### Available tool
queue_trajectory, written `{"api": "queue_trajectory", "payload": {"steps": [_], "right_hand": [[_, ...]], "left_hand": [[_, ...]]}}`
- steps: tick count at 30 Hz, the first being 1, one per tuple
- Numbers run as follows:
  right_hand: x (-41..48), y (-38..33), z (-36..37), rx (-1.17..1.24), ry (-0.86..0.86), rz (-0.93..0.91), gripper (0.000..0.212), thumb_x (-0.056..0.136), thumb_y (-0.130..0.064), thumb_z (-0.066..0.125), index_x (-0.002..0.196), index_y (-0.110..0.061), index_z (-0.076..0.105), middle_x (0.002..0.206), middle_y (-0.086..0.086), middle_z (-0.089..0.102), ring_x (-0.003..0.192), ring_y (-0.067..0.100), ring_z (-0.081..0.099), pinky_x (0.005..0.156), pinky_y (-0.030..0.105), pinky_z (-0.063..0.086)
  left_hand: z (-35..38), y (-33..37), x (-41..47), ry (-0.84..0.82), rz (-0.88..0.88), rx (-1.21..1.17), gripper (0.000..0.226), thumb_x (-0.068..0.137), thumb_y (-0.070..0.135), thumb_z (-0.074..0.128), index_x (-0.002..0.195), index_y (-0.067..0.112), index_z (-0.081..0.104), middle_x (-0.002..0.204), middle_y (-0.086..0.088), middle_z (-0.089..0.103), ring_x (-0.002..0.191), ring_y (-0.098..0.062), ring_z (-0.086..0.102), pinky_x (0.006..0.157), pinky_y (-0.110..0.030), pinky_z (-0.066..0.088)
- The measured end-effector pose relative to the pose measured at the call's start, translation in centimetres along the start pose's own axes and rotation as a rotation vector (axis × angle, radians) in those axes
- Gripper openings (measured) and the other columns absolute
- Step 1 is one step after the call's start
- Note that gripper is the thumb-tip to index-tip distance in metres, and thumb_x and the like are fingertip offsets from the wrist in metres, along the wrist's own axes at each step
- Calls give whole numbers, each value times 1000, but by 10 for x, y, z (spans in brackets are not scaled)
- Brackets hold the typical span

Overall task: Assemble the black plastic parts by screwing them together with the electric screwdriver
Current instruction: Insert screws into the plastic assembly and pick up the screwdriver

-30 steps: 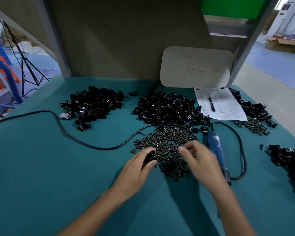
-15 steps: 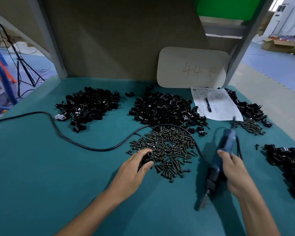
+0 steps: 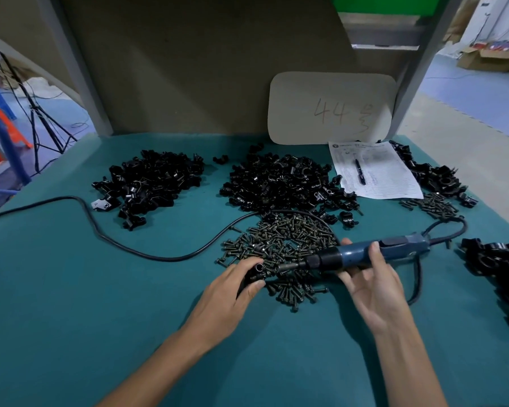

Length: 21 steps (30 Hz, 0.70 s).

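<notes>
Your right hand (image 3: 370, 284) grips the electric screwdriver (image 3: 362, 255), now swung level from its earlier tilt, bit aimed at the black plastic part (image 3: 254, 274) your left hand (image 3: 231, 290) holds beside the screws (image 3: 282, 242), so driving is likely next.

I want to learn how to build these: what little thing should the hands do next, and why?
Probably slide the electric screwdriver a little left, so its tip meets the black part. The right hand holds the tool level, tip aimed at the part, which the left hand grips beside the screw pile; the tip seems just short of it.
</notes>
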State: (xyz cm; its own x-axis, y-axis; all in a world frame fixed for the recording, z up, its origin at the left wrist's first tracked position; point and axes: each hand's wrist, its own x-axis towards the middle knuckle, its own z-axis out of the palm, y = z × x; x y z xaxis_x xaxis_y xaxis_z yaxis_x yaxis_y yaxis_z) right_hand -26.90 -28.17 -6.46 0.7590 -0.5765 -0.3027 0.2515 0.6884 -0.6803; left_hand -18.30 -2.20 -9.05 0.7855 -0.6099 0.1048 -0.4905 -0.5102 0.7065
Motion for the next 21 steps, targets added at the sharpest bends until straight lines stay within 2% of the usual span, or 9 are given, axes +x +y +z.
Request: {"api": "queue_trajectory", "payload": {"steps": [3,6,10,13,16,21], "right_hand": [[-1,2,0,5,-13,3,42,94,-31,61,129,-10,51,123,21,71,114,31,71,81,46,63],[-2,6,1,-14,-20,28,38,93,-29,61,124,-10,52,124,22,71,114,31,71,83,48,63],[-3,9,4,-16,-27,56,40,89,-29,63,123,-10,52,124,22,71,113,31,71,79,44,64],[-3,9,3,-9,-32,52,42,89,-30,63,124,-10,52,126,22,70,115,31,70,82,45,63],[-1,9,2,-2,-36,50,45,88,-31,64,126,-10,53,126,22,70,115,32,70,84,48,62],[0,10,1,-14,-33,46,45,88,-32,63,126,-10,55,128,22,69,115,31,70,85,48,62]], "left_hand": [[0,0,1,-3,4,17,44,99,68,33,141,57,29,134,36,39,115,34,29,89,-2,29],[0,1,1,-1,8,25,45,98,69,32,141,57,28,134,37,38,114,35,28,89,-3,28],[0,2,0,2,-1,6,46,97,69,32,141,56,29,138,34,42,118,19,38,94,-14,34],[-1,3,-1,-11,5,8,45,98,67,33,141,54,32,139,31,46,123,9,43,97,-22,39],[-1,4,0,-20,13,19,47,99,66,34,143,50,34,142,29,47,126,6,45,101,-25,42],[-2,5,-1,-26,17,14,43,100,65,34,140,50,35,133,29,52,117,7,50,94,-24,45]]}}
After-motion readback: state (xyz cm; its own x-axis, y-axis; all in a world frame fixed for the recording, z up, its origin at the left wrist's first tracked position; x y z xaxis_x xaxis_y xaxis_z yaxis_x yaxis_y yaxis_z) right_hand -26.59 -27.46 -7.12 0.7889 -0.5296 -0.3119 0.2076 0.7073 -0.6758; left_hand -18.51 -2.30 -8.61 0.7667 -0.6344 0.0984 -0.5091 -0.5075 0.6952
